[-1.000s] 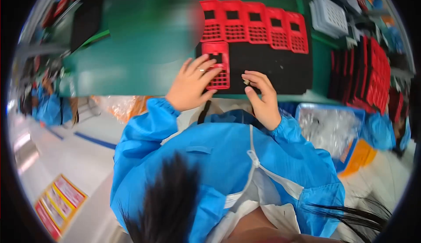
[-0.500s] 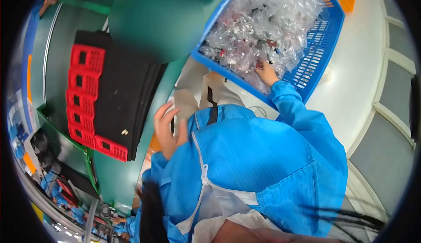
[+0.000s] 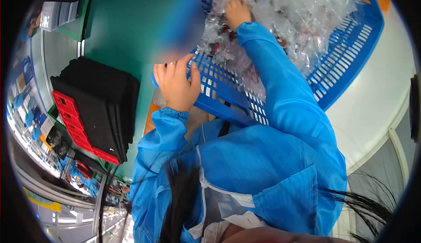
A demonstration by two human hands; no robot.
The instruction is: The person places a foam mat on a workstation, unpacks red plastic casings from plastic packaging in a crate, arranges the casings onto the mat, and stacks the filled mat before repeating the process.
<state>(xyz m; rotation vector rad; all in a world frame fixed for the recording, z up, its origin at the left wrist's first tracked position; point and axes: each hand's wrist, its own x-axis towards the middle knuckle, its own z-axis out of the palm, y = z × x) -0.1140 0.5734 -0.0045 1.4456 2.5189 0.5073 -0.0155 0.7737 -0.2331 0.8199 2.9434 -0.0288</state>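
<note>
A large blue slatted basket (image 3: 230, 115) is heaped with clear plastic bags (image 3: 302, 6), some with small red or dark items in them. My left hand (image 3: 179, 85) grips the basket's near left corner, thumb towards the inner wall and fingers over the rim. A blurred patch covers part of the rim beyond those fingers. Deep among the bags at the basket's far left side, my right hand (image 3: 238, 12) has its fingers bent down into the clear plastic. Its fingertips are partly hidden there.
Left of the basket, a stack of black sheets (image 3: 94, 98) with red slotted end pieces (image 3: 72, 120) lies on a green work surface (image 3: 116, 28). Clear plastic trays (image 3: 57, 15) stand at the back left. White floor (image 3: 355, 107) shows at right.
My left hand has moved up and forward from beside my body onto the basket's corner. My right hand has shifted from the near bags to the far left ones. The view has turned.
</note>
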